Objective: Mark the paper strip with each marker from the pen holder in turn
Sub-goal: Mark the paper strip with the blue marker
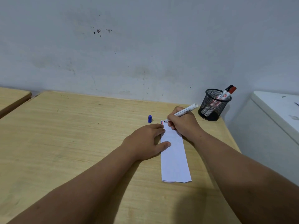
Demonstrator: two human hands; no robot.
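My right hand [181,125] is curled tight around a white-barrelled marker [182,112], fingers folded in a writing grip, the barrel slanting up and back to the right and its dark tip touching the far left corner of the long white paper strip [174,157]. A short red mark and a blue one sit at that corner, just beside the tip. My left hand [145,143] lies flat and loose, holding nothing, its fingertips and thumb pressing the strip's left edge to pin it down. Both forearms reach in from the near edge.

The strip runs lengthwise away from me, its near end folded under. A small blue marker cap [150,119] stands on the desk just left of the strip's far end, apart from it. The black wire-mesh pen holder [213,105] stands near the desk's far right corner, with red-capped and black-capped markers [228,92] leaning out of it.

The pale wooden desk [72,135] is bare and wide to my left; to the right its edge lies close to the strip. A scuffed grey-white wall [145,46] rises behind, and a white cabinet [275,110] stands at right.
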